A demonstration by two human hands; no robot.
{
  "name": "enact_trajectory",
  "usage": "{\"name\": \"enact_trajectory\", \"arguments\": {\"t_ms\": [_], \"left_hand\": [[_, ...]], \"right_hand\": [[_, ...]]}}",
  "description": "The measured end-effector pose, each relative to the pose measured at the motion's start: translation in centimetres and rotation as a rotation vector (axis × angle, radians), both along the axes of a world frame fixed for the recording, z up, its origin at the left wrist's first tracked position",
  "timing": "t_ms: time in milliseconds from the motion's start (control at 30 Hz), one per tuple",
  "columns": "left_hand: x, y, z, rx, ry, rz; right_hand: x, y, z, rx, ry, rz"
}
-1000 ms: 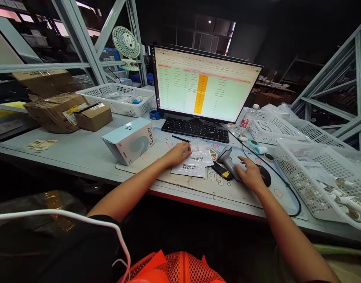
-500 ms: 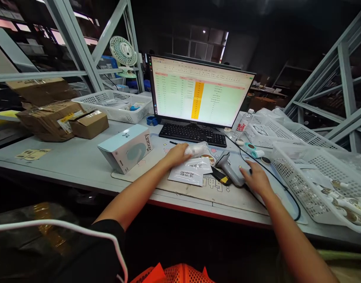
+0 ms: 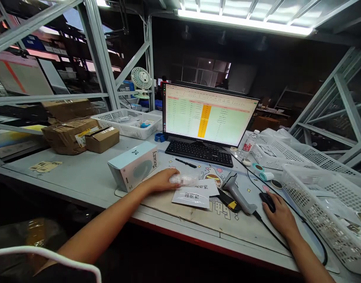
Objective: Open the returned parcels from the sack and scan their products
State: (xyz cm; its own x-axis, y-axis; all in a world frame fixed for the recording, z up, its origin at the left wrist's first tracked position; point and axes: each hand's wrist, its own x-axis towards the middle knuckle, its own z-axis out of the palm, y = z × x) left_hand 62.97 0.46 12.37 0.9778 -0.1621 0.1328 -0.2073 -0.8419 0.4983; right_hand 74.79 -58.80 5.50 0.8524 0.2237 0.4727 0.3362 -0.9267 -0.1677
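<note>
Fingers of my left hand (image 3: 163,180) curl around the near-left end of a clear bubble-wrapped package (image 3: 186,179), whose free end points right, away from them; from where I sit I cannot tell how hard they press, and the wrap hides what is inside. My right hand (image 3: 282,215) lies well apart, its thumb on one side of a black mouse (image 3: 268,202) and its fingers on the other.

Just right of the left fingertips, toward the table edge, I see two white pouches (image 3: 190,199) with black print, one partly over the other. A black pen (image 3: 185,163) lies ahead of those same fingers. Left of them, behind the wrist, stands a pale blue and white box (image 3: 133,165).

Between my two hands lies a grey scanner (image 3: 238,195), handle toward the right fingers, with a black-and-yellow object (image 3: 230,203) close along its left side. All of this is on a printed mat (image 3: 183,214).

Farther ahead of the left fingers sit a black keyboard (image 3: 199,152) and, behind it, a lit monitor (image 3: 183,118) showing a spreadsheet with one orange column. Ahead of the right fingers I make out a teal-and-white roll (image 3: 267,176) and, beyond it, a clear bottle (image 3: 251,142). A white perforated basket (image 3: 322,230) stands right of that hand, past a black cable (image 3: 312,231).
</note>
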Motion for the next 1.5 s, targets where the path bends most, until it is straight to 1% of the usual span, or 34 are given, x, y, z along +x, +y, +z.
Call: {"name": "enact_trajectory", "arguments": {"t_ms": [100,233,300,367,467,567,700,900,1067,1300,1500], "left_hand": [[1.8,0.1,1.0,-0.061,-0.094,0.086],[7.2,0.3,2.0,-0.067,-0.227,0.263],[10.2,0.7,2.0,-0.047,-0.250,0.350],[12.5,1.2,1.6,-0.023,-0.259,0.445],[14.3,1.9,0.4,0.019,-0.281,0.546],[14.8,2.5,-1.3,0.065,-0.306,0.560],[15.2,3.2,-3.2,0.128,-0.296,0.504],[16.3,3.9,-4.4,0.211,-0.269,0.487],[16.5,3.9,-4.7,0.249,-0.277,0.476],[15.7,2.9,-3.8,0.250,-0.231,0.423],[15.5,2.8,-3.9,0.233,-0.237,0.417]], "right_hand": [[0.2,-0.3,-0.4,0.007,0.011,0.003],[0.0,-0.3,-0.5,0.004,0.012,-0.003],[-0.1,-0.2,-0.4,0.008,0.014,-0.013],[-0.3,0.0,-0.3,0.019,0.012,-0.013],[-0.8,0.6,0.0,0.041,-0.002,-0.015],[-1.7,1.6,0.5,0.055,-0.032,-0.048],[-2.7,2.5,1.1,0.054,-0.029,-0.082],[-2.6,1.9,1.3,0.057,0.026,-0.059],[-2.6,1.8,1.4,0.073,0.017,-0.047],[-2.7,1.4,1.1,0.038,-0.035,-0.033],[-2.4,0.7,0.9,0.015,-0.041,-0.051]]}}
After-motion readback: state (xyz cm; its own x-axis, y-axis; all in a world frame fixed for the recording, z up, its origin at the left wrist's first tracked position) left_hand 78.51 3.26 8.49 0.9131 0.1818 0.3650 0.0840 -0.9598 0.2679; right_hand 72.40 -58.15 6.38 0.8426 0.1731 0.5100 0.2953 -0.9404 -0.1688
